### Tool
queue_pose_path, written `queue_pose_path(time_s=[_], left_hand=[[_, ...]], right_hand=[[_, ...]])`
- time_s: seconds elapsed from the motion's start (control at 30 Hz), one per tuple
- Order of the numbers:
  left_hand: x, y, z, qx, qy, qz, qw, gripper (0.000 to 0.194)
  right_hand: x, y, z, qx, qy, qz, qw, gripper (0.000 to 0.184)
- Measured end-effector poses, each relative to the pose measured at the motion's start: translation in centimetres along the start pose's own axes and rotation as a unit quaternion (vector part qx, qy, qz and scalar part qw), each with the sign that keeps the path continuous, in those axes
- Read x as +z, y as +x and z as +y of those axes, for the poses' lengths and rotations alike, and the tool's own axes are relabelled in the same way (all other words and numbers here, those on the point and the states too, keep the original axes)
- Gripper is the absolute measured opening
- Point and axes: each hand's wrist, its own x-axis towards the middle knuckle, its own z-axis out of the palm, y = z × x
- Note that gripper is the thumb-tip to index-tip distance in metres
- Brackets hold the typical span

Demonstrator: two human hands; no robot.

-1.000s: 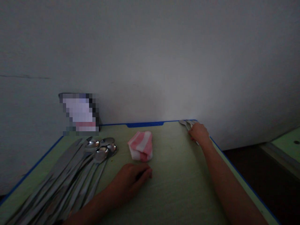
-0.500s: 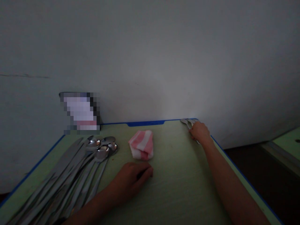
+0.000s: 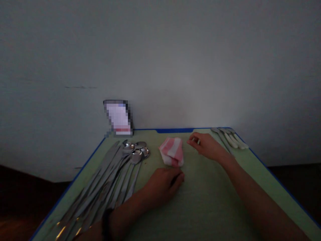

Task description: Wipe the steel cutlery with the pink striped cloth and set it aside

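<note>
Folded pink-and-white cloth (image 3: 172,152) lies on the green table (image 3: 203,197), at 12 o'clock of the left hand (image 3: 164,184) (loosely curled, fingertip closure cannot be told), with the right hand (image 3: 206,144) at 3 o'clock of it, thumb and fingers slightly parted, and metal cutlery (image 3: 107,184) at 8 o'clock.

Scrn (image 3: 119,116) pixelated, R forearm (image 3: 254,192) cut @ btm, table (image 3: 213,207) too

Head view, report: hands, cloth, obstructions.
Left hand, curled, nearside of striped cloth. Right hand, seemingly empty, right of cloth. Cloth bundled on table. Nothing visible between right hand and cloth.
</note>
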Motion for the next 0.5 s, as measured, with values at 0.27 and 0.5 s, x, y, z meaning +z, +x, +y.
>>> queue_pose_path(time_s=[0.27, 0.5], left_hand=[[-8.5, -1.2, -2.1, -0.093, 0.154, 0.062, 0.982, 0.027], [-11.8, -3.6, -8.1, -0.28, 0.247, -0.043, 0.927, 0.032]], right_hand=[[7.1, -1.1, -4.8, -0.055, -0.024, 0.002, 0.998, 0.022], [6.9, -1.0, -4.2, -0.049, -0.006, 0.005, 0.999, 0.021]])
